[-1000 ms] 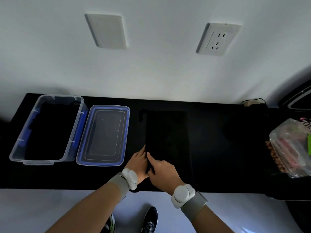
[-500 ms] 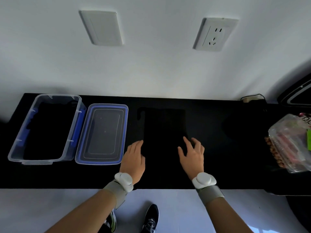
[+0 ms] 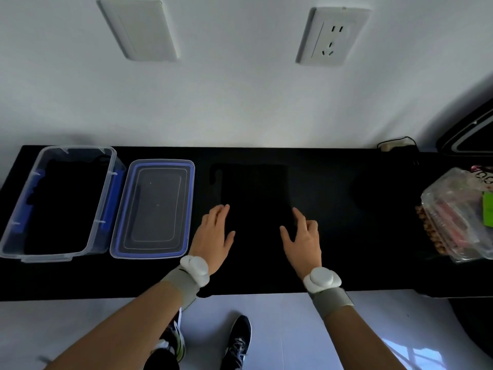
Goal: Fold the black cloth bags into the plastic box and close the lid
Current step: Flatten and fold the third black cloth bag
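Observation:
A black cloth bag [image 3: 254, 193] lies flat on the black table [image 3: 333, 263], hard to tell apart from it. My left hand [image 3: 213, 236] rests palm down at the bag's near left edge, fingers spread. My right hand [image 3: 302, 236] lies at its near right edge, forefinger stretched out, the other fingers partly curled. Neither hand holds anything. The clear plastic box [image 3: 16, 228] with blue clips stands at the far left with black cloth inside. Its blue-rimmed lid [image 3: 154, 209] lies flat beside the box, between it and my left hand.
A clear plastic pack of snacks [image 3: 458, 217] sits at the table's right end. A dark rounded shape [image 3: 373, 190], possibly more black cloth, lies left of the pack. A cable and plug [image 3: 394, 145] sit at the back right, by the white wall.
My hands were together at the bag's near middle; they slid apart to its left and right edges. My right fingers have curled slightly since half a second ago.

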`<state>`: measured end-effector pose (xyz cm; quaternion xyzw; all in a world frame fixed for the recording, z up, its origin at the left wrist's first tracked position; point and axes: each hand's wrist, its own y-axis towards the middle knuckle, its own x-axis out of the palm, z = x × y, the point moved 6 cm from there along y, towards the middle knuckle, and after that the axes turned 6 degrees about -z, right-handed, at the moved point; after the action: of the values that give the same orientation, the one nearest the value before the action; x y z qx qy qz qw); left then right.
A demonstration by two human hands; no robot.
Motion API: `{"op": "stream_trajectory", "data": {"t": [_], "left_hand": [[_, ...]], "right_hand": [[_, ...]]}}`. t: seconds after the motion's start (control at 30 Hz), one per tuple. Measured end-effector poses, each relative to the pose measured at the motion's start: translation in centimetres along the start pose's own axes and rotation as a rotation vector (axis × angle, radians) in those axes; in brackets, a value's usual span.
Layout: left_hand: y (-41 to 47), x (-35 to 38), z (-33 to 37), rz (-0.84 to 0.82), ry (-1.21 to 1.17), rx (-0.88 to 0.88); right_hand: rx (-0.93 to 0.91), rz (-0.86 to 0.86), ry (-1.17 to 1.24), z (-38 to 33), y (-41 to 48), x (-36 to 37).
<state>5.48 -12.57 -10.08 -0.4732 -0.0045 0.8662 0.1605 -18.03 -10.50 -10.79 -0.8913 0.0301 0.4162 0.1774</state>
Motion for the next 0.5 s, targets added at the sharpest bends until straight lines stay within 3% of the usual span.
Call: {"op": "stream_trajectory", "data": {"t": [0.1,0.17,0.33,0.5], "left_hand": [[-1.8,0.1,2.0,-0.069,0.226,0.318],[-3.0,0.9,2.0,-0.181,0.310,0.436],[-4.7,2.4,-0.2,-0.418,0.475,0.543],[-6.0,2.4,-0.3,-0.466,0.580,0.666]], "right_hand": [[-0.410,-0.056,-0.207,-1.0,-1.9,-0.2],[-0.597,-0.154,-0.311,-0.2,-3.2,0.2],[-0.660,-0.514,-0.558,3.8,-4.8,1.6],[-0.760,-0.424,-0.628,4.6,-6.1,1.8]]}}
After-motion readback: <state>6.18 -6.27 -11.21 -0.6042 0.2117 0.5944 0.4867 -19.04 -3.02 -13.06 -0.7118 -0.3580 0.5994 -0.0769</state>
